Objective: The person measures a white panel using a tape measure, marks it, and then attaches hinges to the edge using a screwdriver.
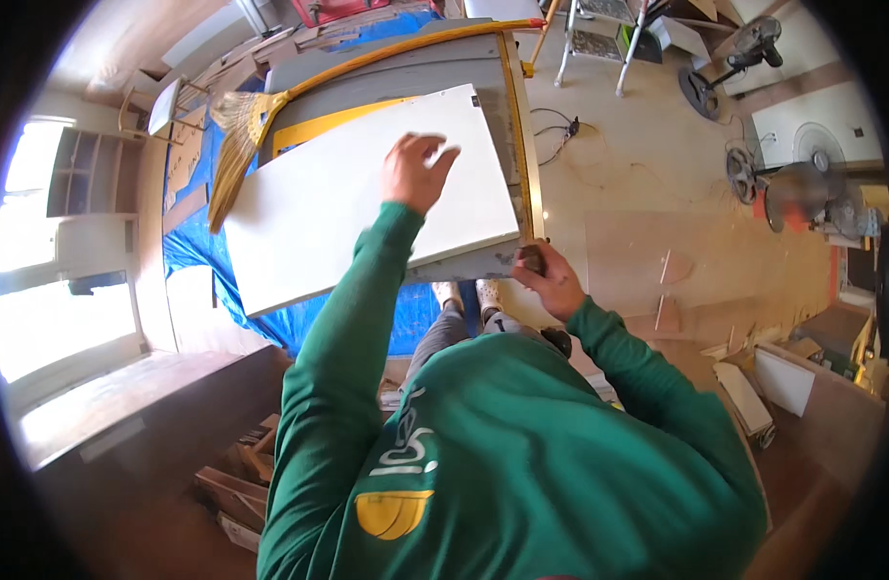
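A white rectangular panel [321, 210] lies slanted across a grey work table [459, 270]. Over the panel is my left hand [415, 170], its thumb and fingers apart and nothing between them; whether it touches the surface I cannot tell. Just off the panel's near right corner, my right hand [553, 281] is closed around a small dark brown object [531, 259], whose kind I cannot make out. A broom [245, 138] with straw bristles and a yellow handle lies along the far side of the table, bristles at the left. Part of a yellow flat tool [328, 125] shows beyond the panel.
A blue tarpaulin [415, 312] covers the floor under the table. A ladder [597, 36] stands beyond it at the right, with a black cable [571, 129] on the floor. Several fans, one a pedestal fan [752, 51], stand far right. A dark wooden board [198, 406] is near left.
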`<action>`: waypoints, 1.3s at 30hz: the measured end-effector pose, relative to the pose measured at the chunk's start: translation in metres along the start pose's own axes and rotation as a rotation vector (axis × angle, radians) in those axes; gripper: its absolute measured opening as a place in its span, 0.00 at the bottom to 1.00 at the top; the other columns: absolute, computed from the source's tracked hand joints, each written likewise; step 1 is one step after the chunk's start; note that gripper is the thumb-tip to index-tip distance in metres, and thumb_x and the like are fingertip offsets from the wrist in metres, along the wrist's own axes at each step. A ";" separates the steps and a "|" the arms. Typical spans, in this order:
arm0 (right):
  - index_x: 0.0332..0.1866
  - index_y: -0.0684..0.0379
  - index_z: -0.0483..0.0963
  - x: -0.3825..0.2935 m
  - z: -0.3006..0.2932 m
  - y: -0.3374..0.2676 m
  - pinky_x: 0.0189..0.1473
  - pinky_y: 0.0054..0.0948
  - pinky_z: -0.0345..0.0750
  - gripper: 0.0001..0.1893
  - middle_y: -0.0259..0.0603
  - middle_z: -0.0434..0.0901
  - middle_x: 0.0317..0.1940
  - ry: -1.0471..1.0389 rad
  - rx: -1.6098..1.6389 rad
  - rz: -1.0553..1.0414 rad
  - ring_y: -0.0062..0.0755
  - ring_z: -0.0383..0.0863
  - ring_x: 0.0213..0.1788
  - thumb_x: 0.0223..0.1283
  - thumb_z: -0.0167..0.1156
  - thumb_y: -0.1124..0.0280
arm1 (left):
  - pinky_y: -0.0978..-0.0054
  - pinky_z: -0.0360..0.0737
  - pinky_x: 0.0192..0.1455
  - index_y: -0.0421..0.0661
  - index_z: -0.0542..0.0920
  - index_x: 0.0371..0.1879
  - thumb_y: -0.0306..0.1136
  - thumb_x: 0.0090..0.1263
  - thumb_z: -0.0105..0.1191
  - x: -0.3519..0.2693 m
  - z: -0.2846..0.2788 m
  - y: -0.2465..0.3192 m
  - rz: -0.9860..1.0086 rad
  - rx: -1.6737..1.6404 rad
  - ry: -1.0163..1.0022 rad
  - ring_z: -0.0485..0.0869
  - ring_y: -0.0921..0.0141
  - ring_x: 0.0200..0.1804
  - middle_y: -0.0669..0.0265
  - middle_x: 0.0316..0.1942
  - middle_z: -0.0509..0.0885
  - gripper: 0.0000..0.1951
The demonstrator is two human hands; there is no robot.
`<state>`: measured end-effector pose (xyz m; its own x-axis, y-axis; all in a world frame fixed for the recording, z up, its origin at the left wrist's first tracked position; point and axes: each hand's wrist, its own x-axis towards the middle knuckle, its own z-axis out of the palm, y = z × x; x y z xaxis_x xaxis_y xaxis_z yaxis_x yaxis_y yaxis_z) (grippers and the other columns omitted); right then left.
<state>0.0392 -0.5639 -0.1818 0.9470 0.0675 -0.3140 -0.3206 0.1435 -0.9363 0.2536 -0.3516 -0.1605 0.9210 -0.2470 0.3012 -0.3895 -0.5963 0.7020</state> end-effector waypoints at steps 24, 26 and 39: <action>0.50 0.55 0.74 -0.008 -0.099 0.017 0.34 0.23 0.72 0.10 0.27 0.76 0.33 0.568 0.158 0.247 0.18 0.75 0.31 0.71 0.66 0.68 | 0.61 0.79 0.53 0.60 0.94 0.48 0.43 0.66 0.70 0.105 0.118 -0.065 0.024 0.198 -0.116 0.84 0.62 0.46 0.67 0.41 0.85 0.12; 0.50 0.55 0.74 0.005 -0.124 0.018 0.33 0.22 0.72 0.10 0.27 0.77 0.33 0.497 0.115 0.252 0.17 0.75 0.30 0.71 0.67 0.68 | 0.63 0.80 0.52 0.59 0.94 0.48 0.40 0.67 0.70 0.106 0.118 -0.066 0.036 0.178 -0.130 0.84 0.63 0.45 0.67 0.40 0.85 0.12; 0.49 0.55 0.74 0.058 -0.307 -0.002 0.30 0.20 0.69 0.08 0.24 0.74 0.29 0.340 -0.050 0.221 0.14 0.72 0.28 0.72 0.66 0.68 | 0.68 0.82 0.51 0.53 0.93 0.50 0.31 0.69 0.68 0.099 0.121 -0.062 -0.029 0.155 -0.108 0.85 0.65 0.45 0.66 0.43 0.84 0.12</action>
<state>0.1000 -0.8634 -0.2460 0.8098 -0.2403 -0.5352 -0.5242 0.1134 -0.8440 0.3699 -0.4317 -0.2526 0.9303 -0.3038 0.2058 -0.3652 -0.7126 0.5990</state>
